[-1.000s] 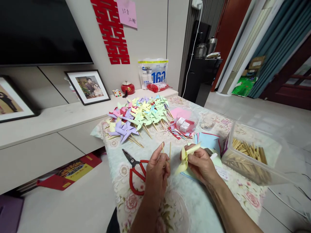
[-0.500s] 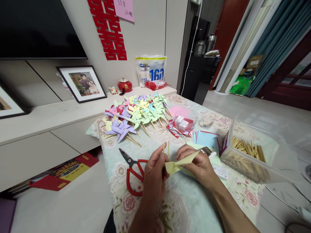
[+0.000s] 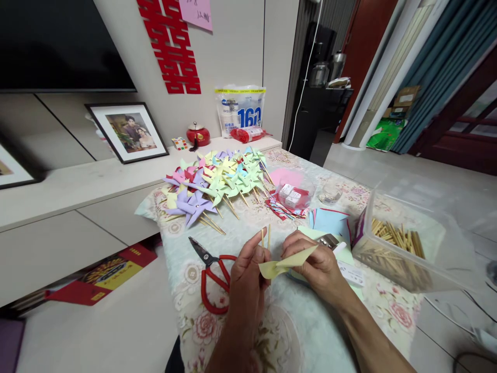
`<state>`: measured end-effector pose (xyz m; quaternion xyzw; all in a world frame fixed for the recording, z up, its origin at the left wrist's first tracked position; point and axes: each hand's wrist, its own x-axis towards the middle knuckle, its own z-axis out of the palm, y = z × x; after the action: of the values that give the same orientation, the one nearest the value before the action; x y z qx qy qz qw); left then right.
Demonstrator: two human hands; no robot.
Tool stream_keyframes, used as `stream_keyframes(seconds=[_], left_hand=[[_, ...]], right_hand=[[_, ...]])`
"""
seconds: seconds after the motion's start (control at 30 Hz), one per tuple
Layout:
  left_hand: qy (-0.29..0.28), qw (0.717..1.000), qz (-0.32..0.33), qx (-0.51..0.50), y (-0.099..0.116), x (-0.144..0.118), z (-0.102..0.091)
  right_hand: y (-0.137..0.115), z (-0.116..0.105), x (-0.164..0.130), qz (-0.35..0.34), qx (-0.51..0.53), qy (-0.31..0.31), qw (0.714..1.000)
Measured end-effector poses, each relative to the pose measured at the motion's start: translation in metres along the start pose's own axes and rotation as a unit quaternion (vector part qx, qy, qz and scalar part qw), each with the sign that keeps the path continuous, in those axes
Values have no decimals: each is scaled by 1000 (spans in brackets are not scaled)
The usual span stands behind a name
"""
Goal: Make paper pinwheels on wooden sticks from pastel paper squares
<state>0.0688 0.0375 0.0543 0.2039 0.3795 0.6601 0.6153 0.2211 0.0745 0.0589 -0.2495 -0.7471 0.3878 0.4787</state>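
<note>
left hand (image 3: pixel 246 277) pinches two wooden sticks (image 3: pixel 266 239) upright; right hand (image 3: pixel 316 267) grips folded yellow paper (image 3: pixel 285 263) (touching the sticks) between both hands, red scissors (image 3: pixel 212 272) just left.

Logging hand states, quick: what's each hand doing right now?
Left hand: closed on two wooden sticks.
Right hand: closed on yellow folded paper.

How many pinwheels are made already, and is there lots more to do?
A big heap of finished pastel paper pinwheels on sticks lies on the flowered tablecloth, too many to count. The left hand holds two thin wooden sticks and the right hand a folded yellow paper. Left: blue paper squares and a clear box of sticks.
</note>
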Motion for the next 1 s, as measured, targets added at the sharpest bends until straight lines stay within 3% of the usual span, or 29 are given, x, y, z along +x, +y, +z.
stream_keyframes(seconds=[0.3, 0.47, 0.7, 1.0], left_hand=[[-10, 1000, -1, 20, 1, -1, 0], [-12, 996, 51, 74, -3, -2, -2], [-77, 978, 86, 172, -12, -2, -13], [-141, 961, 141, 193, -13, -4, -14]], right_hand=[[0, -1, -1, -13, 1, 13, 1000], [-3, 0, 1, -70, -83, 50, 993], [-10, 3, 1, -145, -213, 97, 961], [-11, 3, -4, -173, -245, 127, 945]])
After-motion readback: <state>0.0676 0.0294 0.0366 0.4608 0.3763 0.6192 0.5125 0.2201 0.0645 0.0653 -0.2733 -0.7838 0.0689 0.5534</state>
